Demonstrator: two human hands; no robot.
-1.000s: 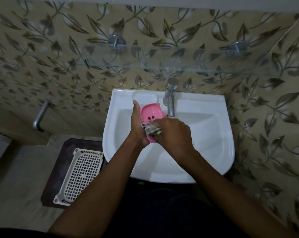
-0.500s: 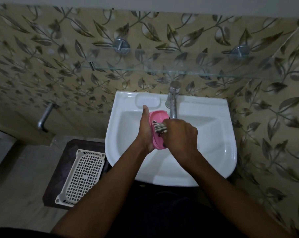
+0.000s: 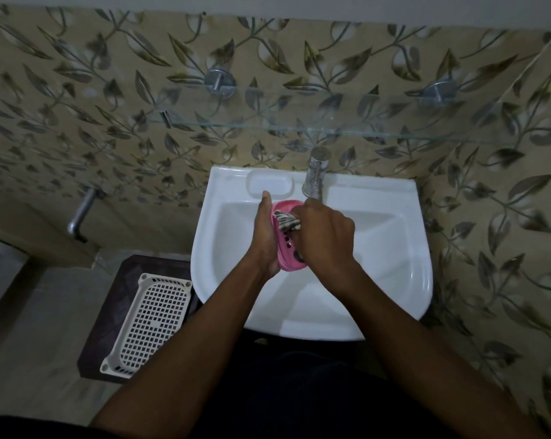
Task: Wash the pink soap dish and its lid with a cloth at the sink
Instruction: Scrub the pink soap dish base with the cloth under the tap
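in the head view, the pink soap dish (image 3: pixel 285 253) is held over the bowl of the white sink (image 3: pixel 391 248), just below the tap (image 3: pixel 314 177), standing on edge with its drain holes facing the right hand. it looks like thin moulded plastic: light, stiff, and probably slick once wet and soapy, so the safe hold is across its rim, with fingers behind and the thumb along the far edge, rather than a pinch on a smooth face. the left hand (image 3: pixel 264 239) holds it in that way, wrapped round the dish's left side, the thumb lying up beside the top edge; the fingers behind the dish are hidden. the right hand (image 3: pixel 326 239) is curled closed round a striped cloth (image 3: pixel 285 220), bunching it and pressing it onto the upper inner face of the dish, just by the left thumb. the cloth is soft and will fold into the corners and holes. whether water runs from the tap cannot be told. no lid shows.
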